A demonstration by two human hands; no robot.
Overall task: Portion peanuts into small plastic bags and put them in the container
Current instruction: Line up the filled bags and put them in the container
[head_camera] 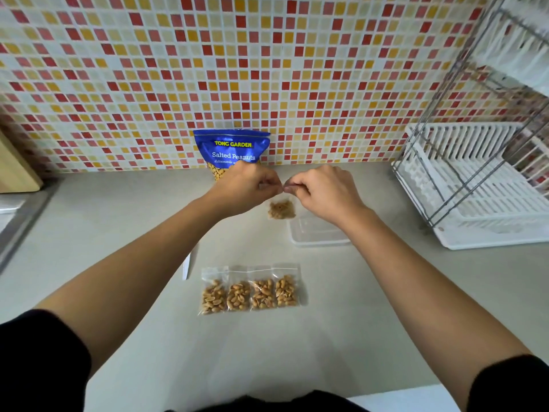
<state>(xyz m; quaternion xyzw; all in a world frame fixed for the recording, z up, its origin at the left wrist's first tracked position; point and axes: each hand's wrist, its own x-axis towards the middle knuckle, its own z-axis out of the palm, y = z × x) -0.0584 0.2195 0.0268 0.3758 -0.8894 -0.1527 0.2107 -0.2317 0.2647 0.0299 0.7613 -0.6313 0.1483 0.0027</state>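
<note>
A small clear bag of peanuts hangs blurred above the grey counter. My left hand and my right hand pinch its top edge from either side, fingertips almost meeting. Behind my left hand stands the blue Salted Peanuts pouch against the tiled wall. A clear plastic container lies on the counter under my right wrist, partly hidden. Several filled small bags lie side by side in a row nearer to me.
A white dish rack with a wire frame takes up the right side. A wooden board leans at the far left above a metal sink edge. A thin white strip lies left of the bag row.
</note>
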